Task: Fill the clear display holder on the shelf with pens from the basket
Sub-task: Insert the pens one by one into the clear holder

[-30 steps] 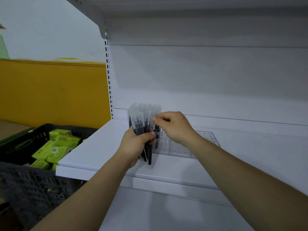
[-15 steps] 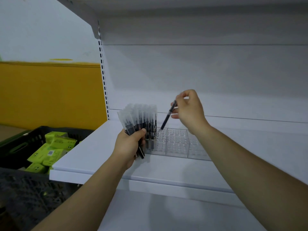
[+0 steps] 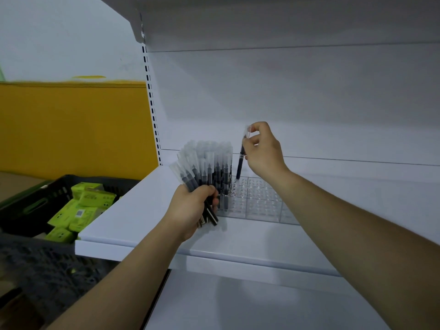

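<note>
Insertion step: right hand (image 3: 262, 151) pinches single pen (image 3: 240, 164) near its cap, tip down over clear display holder (image 3: 262, 202); contact unclear. Keep it upright, line the tip up with the free hole beside standing pens (image 3: 225, 173), push straight down. Left hand (image 3: 190, 210) grips spare pen bundle (image 3: 190, 177) at holder's left front edge on shelf (image 3: 133, 210). Basket (image 3: 28, 203) lower left, well apart.

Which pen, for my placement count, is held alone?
The single pen pinched by the right hand, tip at the clear holder; the other pens are bunched in the left hand or standing in slots.
</note>
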Motion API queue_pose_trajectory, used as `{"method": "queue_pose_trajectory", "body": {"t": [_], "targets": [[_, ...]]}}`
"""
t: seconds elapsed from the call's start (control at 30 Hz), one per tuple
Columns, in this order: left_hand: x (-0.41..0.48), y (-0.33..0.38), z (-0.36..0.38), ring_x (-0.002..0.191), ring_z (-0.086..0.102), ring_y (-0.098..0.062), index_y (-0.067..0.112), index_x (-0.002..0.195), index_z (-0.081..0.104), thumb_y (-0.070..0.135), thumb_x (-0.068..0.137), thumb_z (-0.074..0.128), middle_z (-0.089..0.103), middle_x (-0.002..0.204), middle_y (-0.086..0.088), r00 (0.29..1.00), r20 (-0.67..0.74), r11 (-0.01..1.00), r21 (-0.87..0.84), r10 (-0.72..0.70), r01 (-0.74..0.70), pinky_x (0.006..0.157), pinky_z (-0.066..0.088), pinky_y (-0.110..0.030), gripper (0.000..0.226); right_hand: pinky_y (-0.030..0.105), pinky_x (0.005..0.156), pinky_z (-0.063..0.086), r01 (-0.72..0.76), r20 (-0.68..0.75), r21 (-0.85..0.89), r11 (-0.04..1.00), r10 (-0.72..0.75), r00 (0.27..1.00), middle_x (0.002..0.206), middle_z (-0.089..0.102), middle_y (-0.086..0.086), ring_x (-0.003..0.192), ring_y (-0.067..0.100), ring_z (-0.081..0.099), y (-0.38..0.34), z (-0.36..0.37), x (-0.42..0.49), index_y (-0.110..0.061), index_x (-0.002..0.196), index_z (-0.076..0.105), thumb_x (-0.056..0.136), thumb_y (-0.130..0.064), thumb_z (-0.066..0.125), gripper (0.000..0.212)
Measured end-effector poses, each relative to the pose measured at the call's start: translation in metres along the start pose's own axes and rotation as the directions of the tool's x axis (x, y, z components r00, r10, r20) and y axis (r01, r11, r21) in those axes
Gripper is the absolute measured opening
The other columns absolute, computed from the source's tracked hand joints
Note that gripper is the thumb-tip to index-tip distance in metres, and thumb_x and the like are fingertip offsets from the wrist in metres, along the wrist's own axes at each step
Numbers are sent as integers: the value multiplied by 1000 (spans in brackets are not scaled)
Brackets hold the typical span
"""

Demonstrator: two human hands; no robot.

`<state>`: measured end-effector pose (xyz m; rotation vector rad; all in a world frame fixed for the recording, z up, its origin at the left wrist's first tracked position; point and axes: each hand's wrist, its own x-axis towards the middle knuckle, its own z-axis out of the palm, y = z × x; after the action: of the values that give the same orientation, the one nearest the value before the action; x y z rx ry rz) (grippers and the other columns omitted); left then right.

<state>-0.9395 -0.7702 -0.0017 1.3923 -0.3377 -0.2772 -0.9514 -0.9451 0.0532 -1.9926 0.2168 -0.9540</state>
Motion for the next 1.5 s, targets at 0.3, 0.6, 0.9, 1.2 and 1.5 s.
{"method": "queue_pose_trajectory", "body": {"t": [0.3, 0.6, 0.9, 1.2, 1.5], "targets": [[1, -2, -2, 65, 61, -21, 8, 80, 64, 2, 93, 56, 66, 60, -1, 998, -30, 999, 6, 53, -53, 72, 53, -40, 16, 35, 60, 52, 0, -56, 54, 999, 3, 998, 82, 62, 2, 83, 32, 65, 6, 1, 3, -25, 107, 44, 98, -15, 49, 14], [2, -4, -2, 66, 63, -19, 8, 81, 65, 1, 92, 56, 67, 64, -1, 999, -25, 999, -4, 42, -43, 71, 53, -40, 16, 41, 62, 53, -27, 6, 7, 1000, 27, 1000, 87, 64, 8, 83, 37, 65, 14, 6, 3, -25, 107, 45, 98, -18, 49, 12], [0, -1, 3, 66, 64, -17, 10, 82, 65, 0, 93, 55, 69, 73, -4, 999, -14, 999, -16, 51, -51, 69, 55, -33, 18, 28, 50, 38, -34, 121, -94, 995, 45, 992, 74, 60, 15, 60, 23, 50, 26, 12, 5, -22, 106, 43, 98, -18, 48, 11], [1, -2, 5, 63, 63, -15, 14, 89, 64, 1, 93, 56, 67, 71, 0, 998, -15, 998, 1, 69, -69, 67, 55, -30, 16, 27, 59, 40, -70, 176, -207, 976, 107, 979, 82, 62, 8, 69, 22, 53, 30, 13, 0, -18, 115, 44, 98, -20, 50, 18], [-3, 6, 17, 55, 59, -13, 5, 86, 61, -3, 93, 54, 59, 74, -8, 993, 54, 994, -15, 108, -107, 57, 53, -27, 13, 12, 63, 41, 81, 201, -44, 996, -70, 977, 70, 60, -16, 65, -4, 54, -14, -4, -32, -19, 83, 73, 91, -32, 62, 19]]}}
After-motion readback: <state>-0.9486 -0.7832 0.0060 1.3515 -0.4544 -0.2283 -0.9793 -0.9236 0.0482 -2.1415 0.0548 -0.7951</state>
